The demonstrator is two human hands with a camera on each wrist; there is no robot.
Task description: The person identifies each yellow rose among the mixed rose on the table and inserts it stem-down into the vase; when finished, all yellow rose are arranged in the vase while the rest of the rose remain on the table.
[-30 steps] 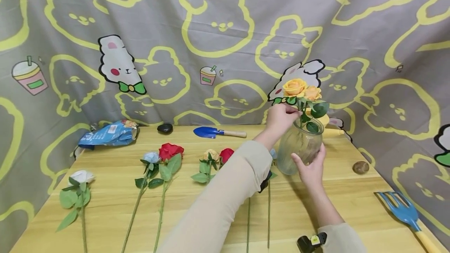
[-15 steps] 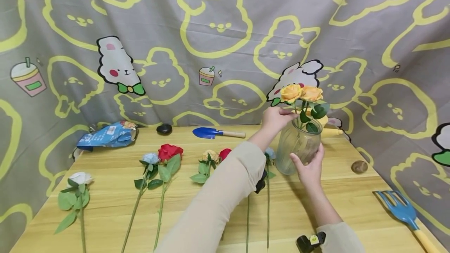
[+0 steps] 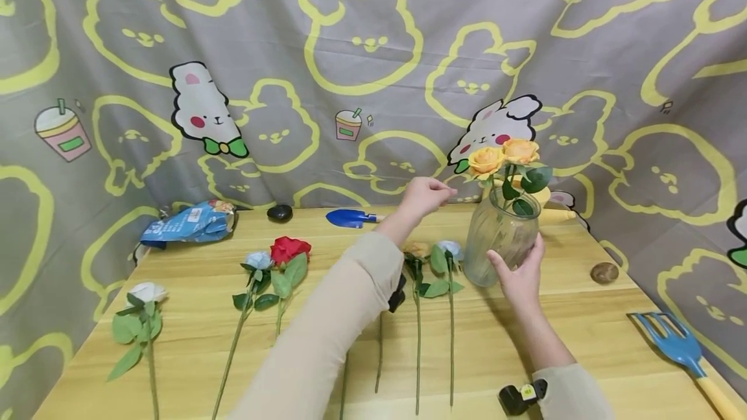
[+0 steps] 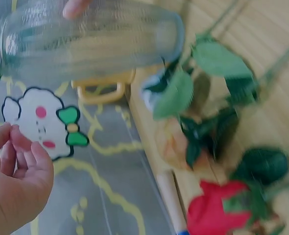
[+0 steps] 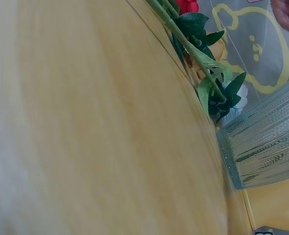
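Two yellow-orange roses (image 3: 503, 155) stand in a ribbed clear glass vase (image 3: 496, 248), their blooms above its rim. My right hand (image 3: 522, 274) grips the vase low on its near right side, thumb across the front. To the left of the blooms, my left hand (image 3: 428, 194) hangs in the air with nothing in it. In the left wrist view the left hand (image 4: 22, 171) has loosely curled fingers, thumb close to a fingertip. Left of the vase lie a light blue rose (image 3: 449, 250) and a pale orange rose (image 3: 416, 250), partly behind the left sleeve.
Further left on the wooden table (image 3: 192, 316) lie a red rose (image 3: 290, 251), another light blue rose (image 3: 259, 260) and a white rose (image 3: 146, 291). A blue trowel (image 3: 350, 218), black stone (image 3: 280, 213) and blue bag (image 3: 189, 222) sit behind; a brown stone (image 3: 604, 272) and blue fork (image 3: 671, 342) are right.
My left hand has let go of the yellow rose and moved left, away from the vase. The roses have settled a little lower and spread apart. The right hand stays on the vase.
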